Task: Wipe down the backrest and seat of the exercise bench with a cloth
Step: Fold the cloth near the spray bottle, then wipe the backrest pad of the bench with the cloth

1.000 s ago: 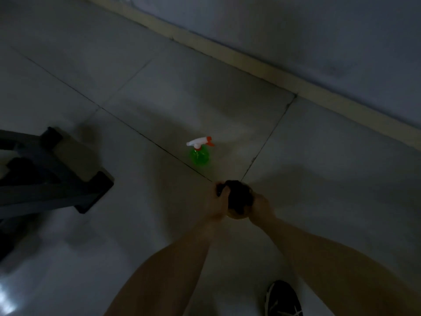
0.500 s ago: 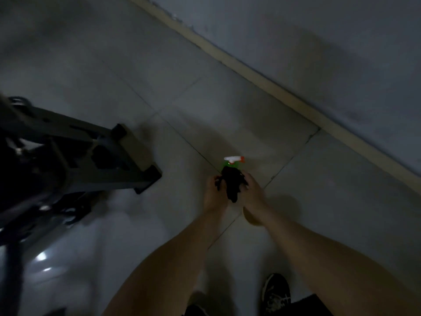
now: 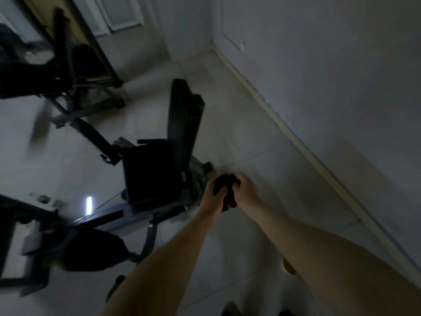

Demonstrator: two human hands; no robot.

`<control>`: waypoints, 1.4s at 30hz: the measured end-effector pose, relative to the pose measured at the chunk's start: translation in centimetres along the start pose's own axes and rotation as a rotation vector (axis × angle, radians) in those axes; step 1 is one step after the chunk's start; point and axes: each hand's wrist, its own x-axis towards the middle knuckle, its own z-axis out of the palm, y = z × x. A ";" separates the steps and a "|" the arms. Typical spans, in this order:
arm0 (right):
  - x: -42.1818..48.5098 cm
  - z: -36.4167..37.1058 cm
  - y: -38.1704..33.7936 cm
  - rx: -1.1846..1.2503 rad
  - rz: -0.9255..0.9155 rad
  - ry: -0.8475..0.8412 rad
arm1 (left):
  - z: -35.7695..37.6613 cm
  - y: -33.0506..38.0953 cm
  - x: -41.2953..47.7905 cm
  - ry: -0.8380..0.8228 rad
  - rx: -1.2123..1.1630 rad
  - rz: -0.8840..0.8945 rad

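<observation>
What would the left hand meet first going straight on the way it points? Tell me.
Judging loosely, the left hand, bunched on the dark cloth with the right hand, points toward the bench's backrest; depth is unclear.

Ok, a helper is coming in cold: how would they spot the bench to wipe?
Follow the wall to the floor's middle. The bench stands left of both hands clutching a cloth. Alone there, it pairs a raised backrest with a flat seat.

text: none legible | labels: none | brands: none | numbers: none | view dim, blurred
</observation>
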 end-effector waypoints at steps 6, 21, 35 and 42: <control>1.3 3.2 -10.4 -0.084 -0.176 -0.049 | -7.7 6.7 2.1 0.206 0.099 0.011; 23.7 10.4 -18.3 -0.396 -0.358 0.129 | -13.1 10.0 24.4 0.391 -0.050 0.125; 27.8 11.3 -19.1 -0.528 -0.320 0.188 | -13.0 7.9 29.8 0.262 -0.293 -0.070; 35.2 11.0 -23.2 -0.408 -0.389 0.025 | -12.5 12.7 33.7 0.168 -0.067 0.289</control>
